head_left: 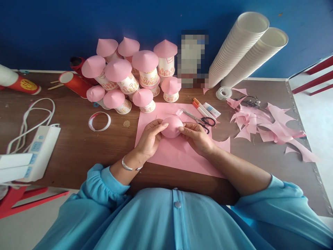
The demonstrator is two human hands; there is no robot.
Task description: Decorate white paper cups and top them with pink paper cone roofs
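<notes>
A round pink paper piece [172, 127], shaped like a shallow cone, is held between my two hands above a pink paper sheet [179, 159]. My left hand [152, 136] pinches its left edge, thumb on top. From the right, my right hand [196, 137] grips the opposite edge, also thumb uppermost. The fingers under the paper are partly hidden. Just beyond my right hand lie scissors [197, 119] with black handles, two orange-and-white markers [201, 108] and a white tube [212, 109].
Several paper-cup houses [125, 83] with pink cone roofs stand at the back. Pink scraps [249, 121] and clear tape [224, 93] lie right, near tall cup stacks [239, 45]. A tape roll [99, 121] and a power strip [43, 152] are left.
</notes>
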